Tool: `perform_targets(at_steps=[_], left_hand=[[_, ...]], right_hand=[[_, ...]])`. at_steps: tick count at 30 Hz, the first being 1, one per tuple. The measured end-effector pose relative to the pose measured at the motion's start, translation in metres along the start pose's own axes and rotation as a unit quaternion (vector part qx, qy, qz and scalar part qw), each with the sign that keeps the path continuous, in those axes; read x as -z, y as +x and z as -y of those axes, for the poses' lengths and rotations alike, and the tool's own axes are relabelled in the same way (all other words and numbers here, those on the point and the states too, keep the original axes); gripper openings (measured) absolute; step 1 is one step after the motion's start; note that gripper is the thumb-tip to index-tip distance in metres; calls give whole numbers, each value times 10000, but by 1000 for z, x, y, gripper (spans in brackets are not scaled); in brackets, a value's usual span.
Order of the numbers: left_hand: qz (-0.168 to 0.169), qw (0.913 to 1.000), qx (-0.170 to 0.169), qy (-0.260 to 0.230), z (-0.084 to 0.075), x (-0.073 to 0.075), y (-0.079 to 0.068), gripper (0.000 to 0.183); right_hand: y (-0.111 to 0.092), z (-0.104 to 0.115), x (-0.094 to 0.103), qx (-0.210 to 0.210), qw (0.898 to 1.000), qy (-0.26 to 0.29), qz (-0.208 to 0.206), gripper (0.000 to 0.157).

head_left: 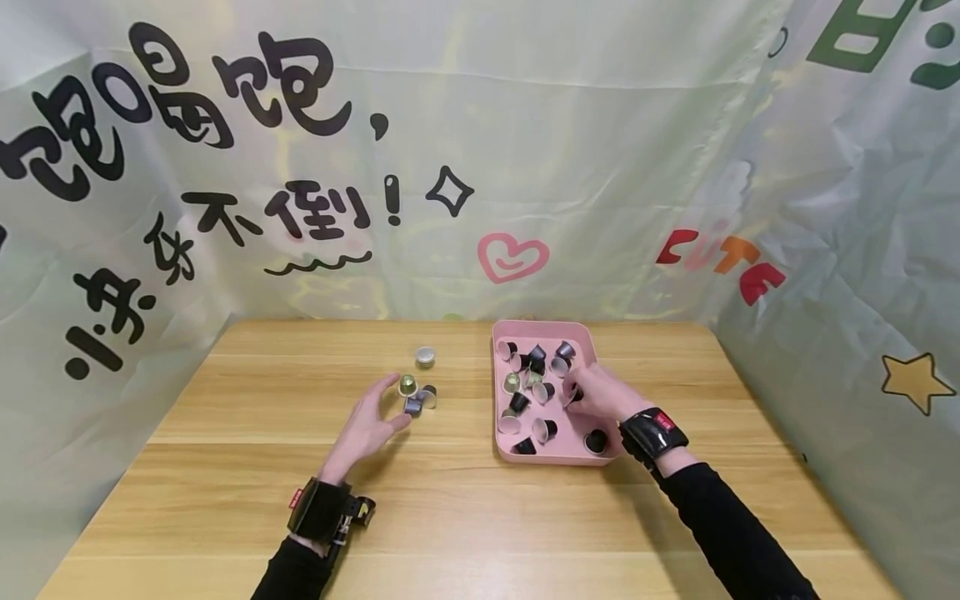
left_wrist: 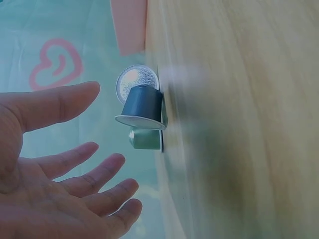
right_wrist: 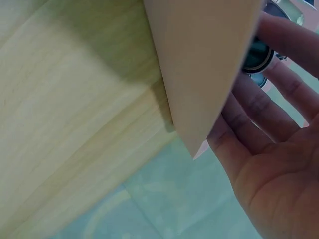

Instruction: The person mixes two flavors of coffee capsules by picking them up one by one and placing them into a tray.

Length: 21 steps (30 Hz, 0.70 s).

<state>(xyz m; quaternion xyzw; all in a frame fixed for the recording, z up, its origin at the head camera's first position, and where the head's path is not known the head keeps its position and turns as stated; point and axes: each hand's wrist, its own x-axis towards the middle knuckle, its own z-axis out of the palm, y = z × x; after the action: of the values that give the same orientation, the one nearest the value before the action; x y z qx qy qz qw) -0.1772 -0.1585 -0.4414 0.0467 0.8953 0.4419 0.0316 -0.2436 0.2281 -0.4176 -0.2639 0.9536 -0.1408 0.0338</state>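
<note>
My left hand [head_left: 366, 427] is spread beside a small group of coffee capsules on the table, thumb and fingers apart, holding nothing. The group has a green capsule [head_left: 407, 384], a blue-grey capsule [head_left: 412, 407] and one with a silver lid [head_left: 430, 399]. In the left wrist view, the blue-grey capsule [left_wrist: 143, 105] stands out in front of the others. Over the pink tray [head_left: 573, 457], my right hand [head_left: 606, 394] pinches a black capsule [head_left: 575, 395] with its fingertips. The right wrist view shows this black capsule [right_wrist: 258, 55] partly hidden by the tray wall [right_wrist: 199, 64].
Several black, grey and green capsules lie scattered in the tray, one black capsule [head_left: 596, 442] at its near right corner. A single silver-lidded capsule [head_left: 425, 357] stands farther back on the wooden table [head_left: 465, 517]. A printed cloth [head_left: 600, 167] hangs behind and at the sides.
</note>
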Motion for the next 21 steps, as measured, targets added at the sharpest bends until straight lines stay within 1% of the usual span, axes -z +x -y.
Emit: perform_targets(at_steps=[5,8,12,15,18,21], left_hand=[[23,10000,-12,22,0,0,0,75],[38,10000,1,8,1,0,0,76],[18,10000,7,-35,2,0,1,75],[-7,10000,-67,-8,2,0,1,72],[-27,9999,-98,34,1,0,1,68],[-37,9999,-119,114,1,0,1,64]], right_hand=[[-2,3,4,68,10000,31,-8,15],[-5,4,8,106,9998,101,-94,17],[-10,6,16,-67,9993,322,-150,20],[-16,7,23,-240,9978,570,-219,26],[-24,7,26,-318,9951,800,-480,32],[-32,6,26,-403,9896,1054,-894,36]])
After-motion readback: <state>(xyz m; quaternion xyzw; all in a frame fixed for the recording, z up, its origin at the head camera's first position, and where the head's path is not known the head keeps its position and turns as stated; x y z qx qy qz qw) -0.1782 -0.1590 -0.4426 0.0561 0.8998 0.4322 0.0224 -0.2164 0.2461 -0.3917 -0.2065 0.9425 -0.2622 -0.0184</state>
